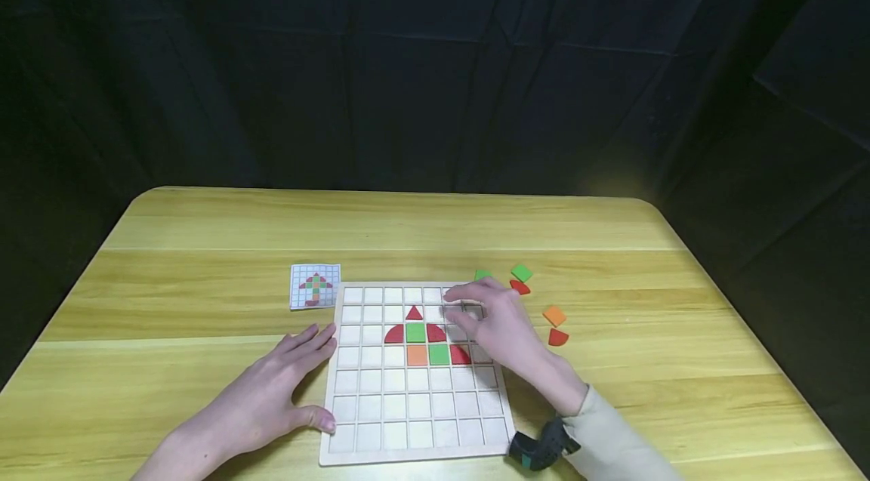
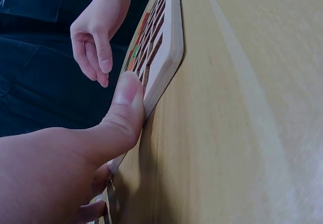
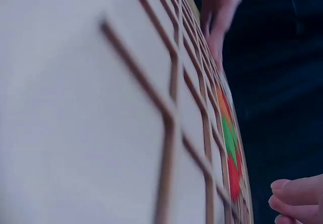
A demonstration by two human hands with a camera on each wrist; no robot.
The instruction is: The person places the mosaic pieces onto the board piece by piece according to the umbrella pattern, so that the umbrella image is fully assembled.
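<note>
A white gridded board (image 1: 367,413) with a wooden frame lies on the table. My left hand (image 1: 265,394) rests at its left edge, fingers extended and the thumb (image 2: 126,95) against the frame. Above the board's upper right hangs my right hand (image 1: 499,326), loosely bent, with nothing seen between its fingers. Set in the grid are a red triangle (image 1: 414,313), a green square (image 1: 415,332) between two red quarter-round pieces (image 1: 394,334), then an orange square (image 1: 417,355), another green square (image 1: 439,354) and a red curved piece (image 1: 460,355).
A small pattern card (image 1: 315,286) lies beyond the board's upper left corner. Loose to the right are a green square (image 1: 522,272), a red piece (image 1: 519,287), an orange square (image 1: 554,316) and another red piece (image 1: 558,337). One more green piece (image 1: 482,274) is partly hidden by my right hand.
</note>
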